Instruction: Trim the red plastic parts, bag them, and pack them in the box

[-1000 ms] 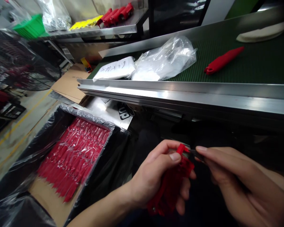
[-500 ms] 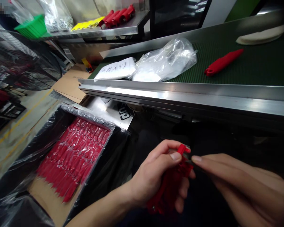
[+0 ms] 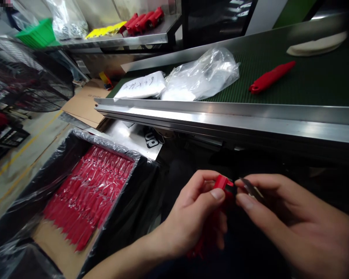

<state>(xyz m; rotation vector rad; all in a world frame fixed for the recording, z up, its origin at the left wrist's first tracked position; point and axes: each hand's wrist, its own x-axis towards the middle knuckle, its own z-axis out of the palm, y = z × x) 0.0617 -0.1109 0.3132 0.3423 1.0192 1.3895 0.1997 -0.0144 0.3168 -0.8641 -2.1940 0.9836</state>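
My left hand point(image 3: 193, 215) is closed around a red plastic part point(image 3: 221, 182), thumb and fingers pinching its top end. My right hand point(image 3: 291, 221) pinches a small dark metal blade-like piece point(image 3: 250, 188) between thumb and forefinger, its tip right at the red part's top. Both hands work low, below the steel edge of the conveyor point(image 3: 221, 116). To the lower left, a carton lined with clear plastic point(image 3: 75, 135) holds several rows of the same red parts point(image 3: 87, 193).
On the green belt point(image 3: 308, 81) lie one red part point(image 3: 270, 76), a crumpled clear bag point(image 3: 203, 73), a white packet point(image 3: 142, 86) and a pale flat piece point(image 3: 317, 44). A steel shelf behind carries red parts point(image 3: 142, 18), yellow items and a green bin point(image 3: 37, 33). A fan guard point(image 3: 26, 77) stands at left.
My right hand has drawn back and up slightly, and the metal piece between its fingers now shows more plainly. My left hand has turned the red part a little; the view shifted slightly.
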